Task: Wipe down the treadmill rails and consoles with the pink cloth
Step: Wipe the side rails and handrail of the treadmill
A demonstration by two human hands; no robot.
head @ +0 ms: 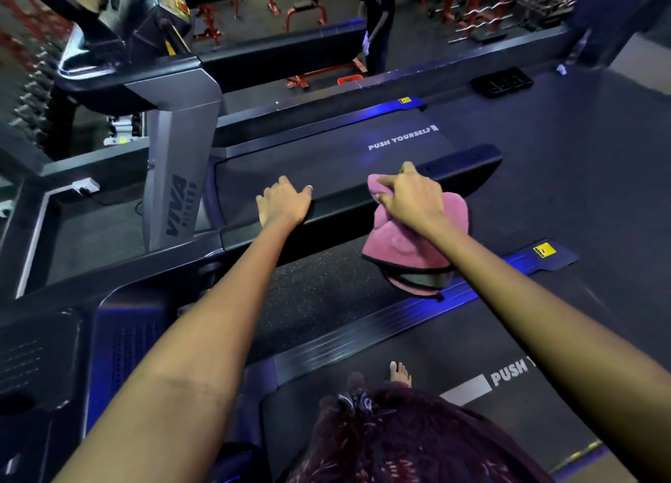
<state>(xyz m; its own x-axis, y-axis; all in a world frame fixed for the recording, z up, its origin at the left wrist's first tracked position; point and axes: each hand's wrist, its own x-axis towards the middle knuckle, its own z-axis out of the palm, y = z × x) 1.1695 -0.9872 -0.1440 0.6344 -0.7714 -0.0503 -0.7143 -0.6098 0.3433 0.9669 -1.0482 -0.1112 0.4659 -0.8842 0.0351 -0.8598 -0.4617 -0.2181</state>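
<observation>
A black treadmill handrail (468,167) runs across the middle of the view, from the grey upright at the left to its free end at the right. My left hand (285,205) rests flat on top of the rail with its fingers spread. To its right, my right hand (412,196) grips the pink cloth (406,250) and holds it against the rail. The cloth drapes over the rail and hangs down below it.
The grey upright marked VIVA (179,192) stands left of my hands. A treadmill belt (326,156) lies beyond the rail, another belt (454,373) is under my feet. Part of a console (40,359) shows at lower left. A person (377,21) stands among red gym racks at the back.
</observation>
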